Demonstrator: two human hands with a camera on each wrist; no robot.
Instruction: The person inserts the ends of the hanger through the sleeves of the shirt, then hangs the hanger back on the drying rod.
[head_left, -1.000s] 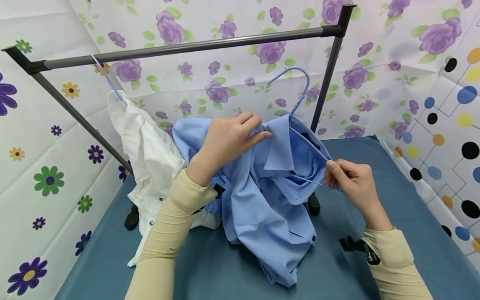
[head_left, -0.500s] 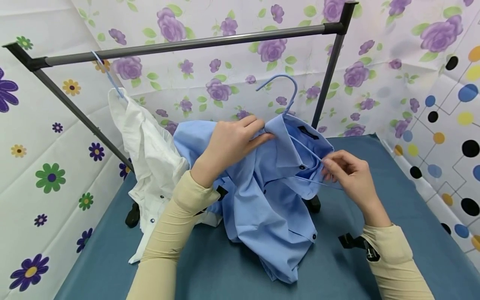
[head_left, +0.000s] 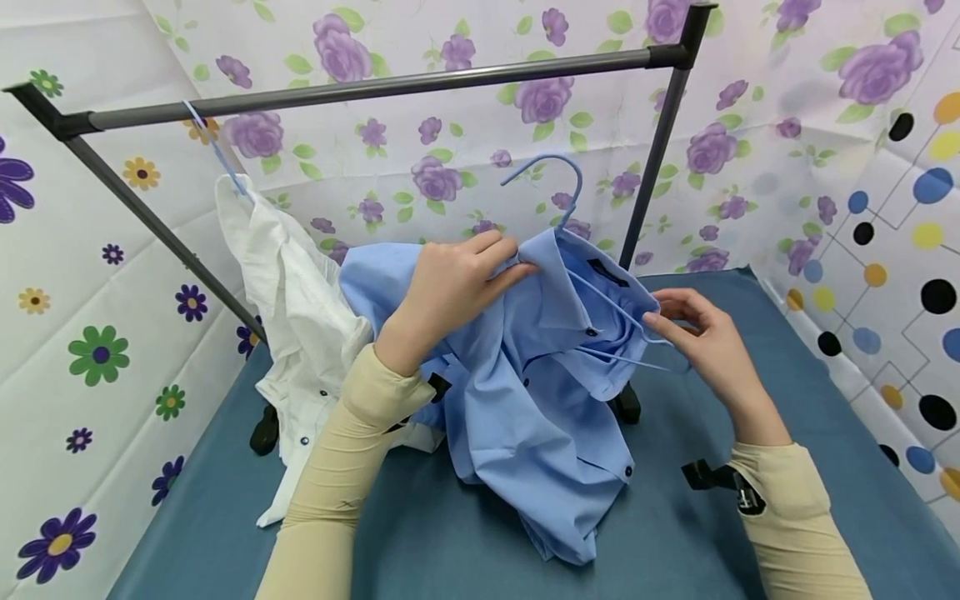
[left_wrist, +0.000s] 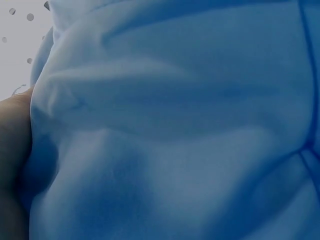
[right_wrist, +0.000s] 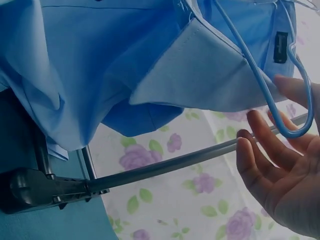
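Observation:
In the head view, the left hand (head_left: 461, 287) pinches a light blue button shirt (head_left: 540, 450) near its collar and shoulder. The left wrist view is filled by blurred shirt cloth (left_wrist: 165, 105). A blue wire hanger (head_left: 576, 179) sits partly inside the neck opening, its hook standing up above the collar; its left part is hidden by cloth. The right hand (head_left: 708, 346) is at the right edge of the collar, fingertips touching the cloth. In the right wrist view its fingers (right_wrist: 272, 145) are loosely bent around the hanger's rounded end (right_wrist: 297, 131), with visible gaps.
A dark metal clothes rack (head_left: 390, 90) spans the back, its foot (head_left: 626, 406) behind the blue shirt. A white shirt (head_left: 288, 308) hangs at its left on another blue hanger (head_left: 217, 150). A blue-green cloth (head_left: 420, 533) covers the table; patterned sheets (head_left: 817, 167) stand around.
The right hand has let go of the hanger's wire end and moved up to the collar edge. The hanger hook has shifted left and slightly down. The left hand keeps its hold.

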